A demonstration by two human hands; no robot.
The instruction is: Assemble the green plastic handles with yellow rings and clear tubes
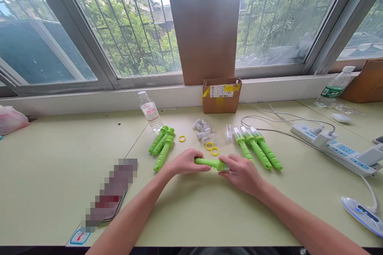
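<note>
A green plastic tube [210, 163] lies level between my hands above the table. My left hand [189, 162] is closed around its plain end, and my right hand [241, 172] grips the other end, where a yellow ring and a clear part show between the fingers. Left of them rest three green tubes [164, 153] without clear tips. On the right are three more green tubes [259, 149] fitted with clear tips. Beyond my hands lie yellow rings [214, 151], a single yellow ring [182, 138], several loose clear plastic pieces [205, 125] and one standing apart, a clear piece [229, 133].
A water bottle [150, 112] and a small cardboard box [221, 101] stand at the back. A pixelated phone-like object [112, 195] lies left. To the right are a power strip [338, 147], cables, a white-blue device [363, 215] and another bottle [333, 87].
</note>
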